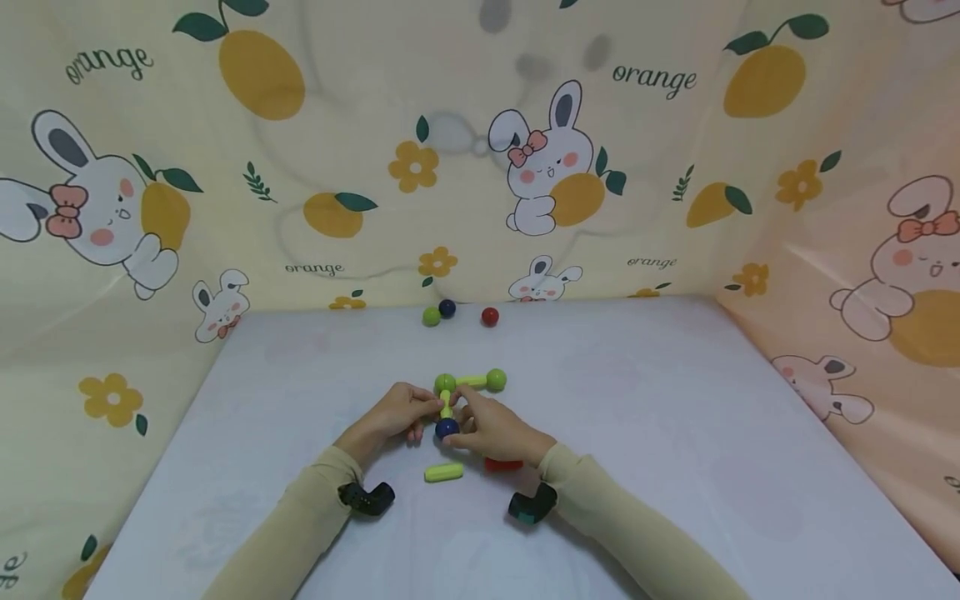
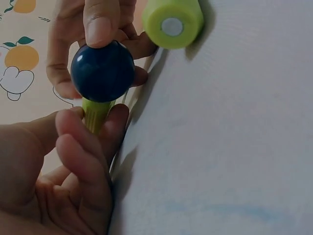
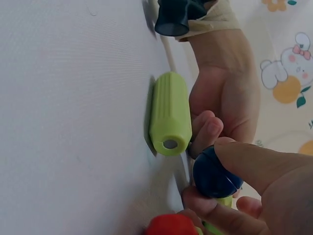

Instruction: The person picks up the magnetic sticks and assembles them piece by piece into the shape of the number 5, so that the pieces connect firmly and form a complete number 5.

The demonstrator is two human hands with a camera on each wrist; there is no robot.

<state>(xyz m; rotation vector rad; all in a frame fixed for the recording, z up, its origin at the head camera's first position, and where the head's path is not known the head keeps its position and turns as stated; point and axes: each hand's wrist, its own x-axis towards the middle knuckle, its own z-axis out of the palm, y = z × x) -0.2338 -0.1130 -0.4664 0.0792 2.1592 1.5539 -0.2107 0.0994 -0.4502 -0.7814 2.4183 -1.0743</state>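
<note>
The white table bears a green rod, red piece and balls (some rod-linked).

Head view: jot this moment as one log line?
left hand: pinches green rod; right hand: holds blue ball; ball: at rod's near end; loose green rod: lies apart

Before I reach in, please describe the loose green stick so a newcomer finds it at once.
On the white table, find the dark blue ball pinched by the right hand. Just below it in the head view lies the stick. It is green, unlike the red piece near it, and no ball touches it.
</note>
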